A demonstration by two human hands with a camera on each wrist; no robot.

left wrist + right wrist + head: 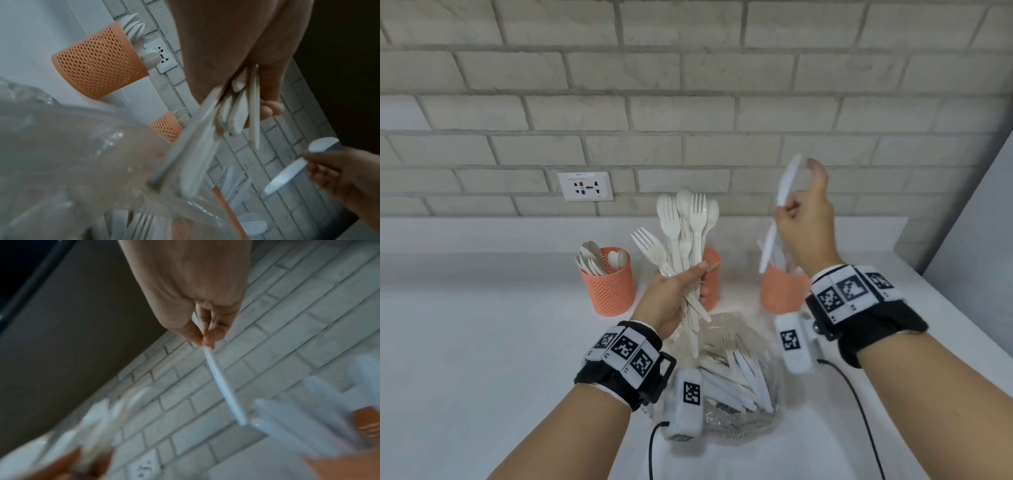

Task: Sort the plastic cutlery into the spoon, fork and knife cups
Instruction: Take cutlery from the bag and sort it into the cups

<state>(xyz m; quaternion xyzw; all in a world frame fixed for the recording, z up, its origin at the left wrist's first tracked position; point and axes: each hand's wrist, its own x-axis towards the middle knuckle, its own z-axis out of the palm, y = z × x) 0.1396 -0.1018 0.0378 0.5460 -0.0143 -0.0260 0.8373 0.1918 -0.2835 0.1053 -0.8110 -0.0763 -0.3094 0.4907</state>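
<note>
My left hand [674, 294] grips a bunch of cream forks and spoons [685, 226] upright above the counter; the handles [236, 113] show under my palm. My right hand [804, 222] pinches a single white knife [779, 212], held slanted over the right orange mesh cup [782, 291], which holds white knives. In the right wrist view the knife [222, 386] runs down from my fingertips [207, 339]. The left orange cup [607, 284] holds spoons. The middle orange cup [712, 274] stands behind my left hand and is partly hidden; fork tines [183, 115] stick out of it.
A clear plastic bag [736, 373] with several white knives and forks lies on the white counter [482, 325] between my forearms. A brick wall with a power socket [585, 186] runs behind the cups. A grey panel [983, 240] borders the right side.
</note>
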